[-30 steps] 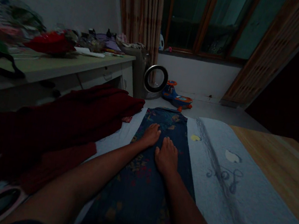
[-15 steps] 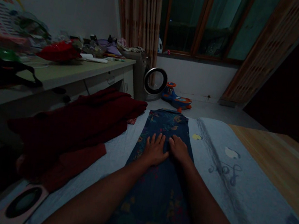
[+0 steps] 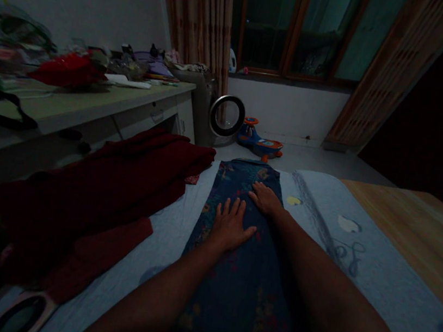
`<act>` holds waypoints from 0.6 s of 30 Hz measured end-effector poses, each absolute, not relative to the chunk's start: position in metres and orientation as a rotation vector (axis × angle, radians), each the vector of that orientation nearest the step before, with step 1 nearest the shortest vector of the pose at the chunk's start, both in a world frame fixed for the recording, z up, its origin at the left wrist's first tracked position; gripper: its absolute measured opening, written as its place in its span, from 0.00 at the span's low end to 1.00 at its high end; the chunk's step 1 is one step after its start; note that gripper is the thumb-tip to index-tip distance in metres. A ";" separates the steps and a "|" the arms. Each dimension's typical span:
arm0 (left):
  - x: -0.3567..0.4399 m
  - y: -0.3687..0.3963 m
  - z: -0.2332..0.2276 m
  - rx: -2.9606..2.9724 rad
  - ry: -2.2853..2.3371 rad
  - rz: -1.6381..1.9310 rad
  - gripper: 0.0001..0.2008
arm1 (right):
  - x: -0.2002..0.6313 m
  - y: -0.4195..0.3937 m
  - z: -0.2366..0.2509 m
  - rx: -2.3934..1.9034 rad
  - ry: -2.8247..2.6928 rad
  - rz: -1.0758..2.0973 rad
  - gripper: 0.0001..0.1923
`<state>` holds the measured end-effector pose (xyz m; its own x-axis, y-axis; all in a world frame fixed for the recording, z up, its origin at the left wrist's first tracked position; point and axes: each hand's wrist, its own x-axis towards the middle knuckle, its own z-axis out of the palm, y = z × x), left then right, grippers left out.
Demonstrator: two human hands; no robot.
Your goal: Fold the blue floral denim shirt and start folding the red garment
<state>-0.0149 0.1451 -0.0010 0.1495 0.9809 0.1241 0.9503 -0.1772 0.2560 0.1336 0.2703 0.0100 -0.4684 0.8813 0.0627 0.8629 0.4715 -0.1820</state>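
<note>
In the middle of the frame a long dark blue cloth with a flower pattern (image 3: 240, 267) lies flat on a pale grey sheet (image 3: 358, 273) that covers the bed, and it runs from the bottom edge up toward the centre. The left hand (image 3: 230, 226) rests palm down on this cloth, its fingers spread and flat, pinching nothing. The right hand (image 3: 265, 198) lies a little higher in the frame, also flat on the cloth with the fingers stretched out and close together, near the cloth's right edge; it grips nothing. The two hands are near each other but apart. To the left of the blue cloth, a dark red cloth (image 3: 112, 178) lies in folds on the sheet. In the upper left, a surface (image 3: 90, 103) carries many small things that are too dark to tell. On the floor at centre top stand a round fan (image 3: 227, 115) and just beside it a toy ride-on car (image 3: 260, 143). At the right, bare wood (image 3: 414, 231) shows beside the sheet.
</note>
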 end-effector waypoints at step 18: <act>-0.016 0.143 0.003 2.280 1.903 0.382 0.40 | 0.163 0.351 0.029 -1.871 -2.384 -0.016 0.19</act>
<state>-0.0159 0.1430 0.0026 0.1646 0.9813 0.0998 0.9439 -0.1860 0.2730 0.1629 0.3508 0.0294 -0.2337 0.9678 0.0935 0.9690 0.2398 -0.0602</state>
